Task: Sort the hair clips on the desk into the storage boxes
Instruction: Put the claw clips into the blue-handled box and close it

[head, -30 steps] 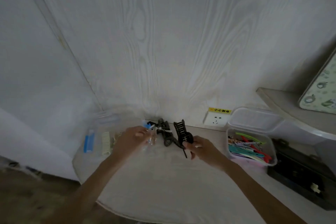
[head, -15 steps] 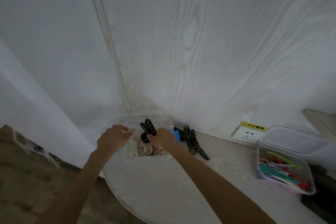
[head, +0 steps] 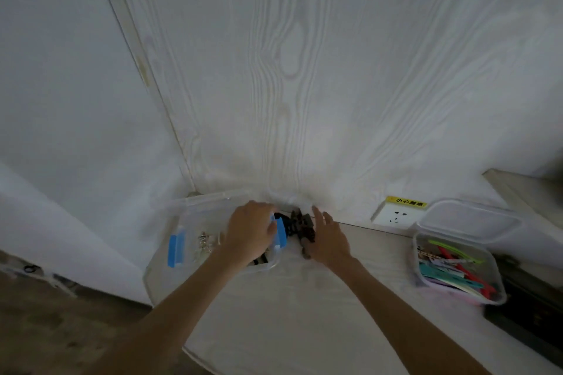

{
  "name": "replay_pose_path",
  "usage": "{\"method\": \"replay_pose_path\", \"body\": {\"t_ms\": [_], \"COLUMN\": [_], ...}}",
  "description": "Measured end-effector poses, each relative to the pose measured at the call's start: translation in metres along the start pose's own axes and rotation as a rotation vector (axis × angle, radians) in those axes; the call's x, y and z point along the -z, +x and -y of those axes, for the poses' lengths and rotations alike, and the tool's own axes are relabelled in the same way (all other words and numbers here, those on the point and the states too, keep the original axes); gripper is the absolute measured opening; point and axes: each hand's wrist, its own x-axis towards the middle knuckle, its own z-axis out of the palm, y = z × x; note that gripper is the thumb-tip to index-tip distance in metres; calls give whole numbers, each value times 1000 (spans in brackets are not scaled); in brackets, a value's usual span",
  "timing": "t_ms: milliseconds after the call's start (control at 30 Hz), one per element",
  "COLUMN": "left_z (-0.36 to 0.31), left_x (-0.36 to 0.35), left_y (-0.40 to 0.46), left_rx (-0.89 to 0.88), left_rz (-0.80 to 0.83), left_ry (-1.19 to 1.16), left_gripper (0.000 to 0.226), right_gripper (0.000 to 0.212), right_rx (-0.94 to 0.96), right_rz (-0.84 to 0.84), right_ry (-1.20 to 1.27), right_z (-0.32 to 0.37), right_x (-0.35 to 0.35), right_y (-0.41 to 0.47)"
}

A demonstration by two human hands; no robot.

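Now right hand point(head: 327, 239) fingers spread over dark hair clips point(head: 301, 224), seemingly touching — left hand point(head: 251, 230) gripping storage box point(head: 195, 207) edge.

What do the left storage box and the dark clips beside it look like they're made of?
The clear left storage box with blue latches looks like glossy see-through plastic: its contents show through the wall. The dark claw hair clips look like matte moulded plastic, though blur leaves that uncertain.
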Motion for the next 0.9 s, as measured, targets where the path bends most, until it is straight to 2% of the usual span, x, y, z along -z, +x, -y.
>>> {"method": "replay_pose_path", "body": {"t_ms": [67, 133, 200, 233, 300, 400, 467, 533, 600, 700, 767, 900], "left_z": [-14, -23, -29, -34, -42, -53, -61, -68, -73, -73, -64, -23], "left_x": [-19, -32, -42, -46, -52, -54, -53, -51, -48, -33, -16, 19], "left_y": [13, 22, 31, 35, 42, 46, 44, 37, 29, 13, -1, -30], "left_rx": [-101, -149, -170, -170, -151, -131, -176, -187, -156, -58, 6, 193], "left_rz": [79, 191, 322, 368, 413, 445, 434, 393, 318, 134, 1, -139], "left_ry": [159, 332, 561, 653, 720, 639, 606, 539, 387, 69, -101, -392], "left_gripper": [32, 45, 58, 60, 45, 20, 20, 21, 16, 27, 28, 22], "right_gripper": [84, 84, 80, 76, 69, 50, 34, 27, 22, 8, 8, 11], "right_rx": [113, 217, 214, 197, 164, 116, 116, 107, 50, -50, -64, -47], "right_rz": [106, 121, 81, 35, -39, -135, -212, -239, -225, -208, -204, -235], "right_ry": [-160, -213, -177, -151, -122, -84, -51, -13, 28, 230, 377, 581], "right_z": [-12, -20, -25, -30, -40, -55, -64, -74, -79, -81, -80, -54], "right_x": [-11, -22, -30, -32, -32, -29, -27, -23, -17, -4, 7, 32], "right_y": [5, 3, -5, -10, -19, -32, -37, -39, -40, -41, -41, -40]}}
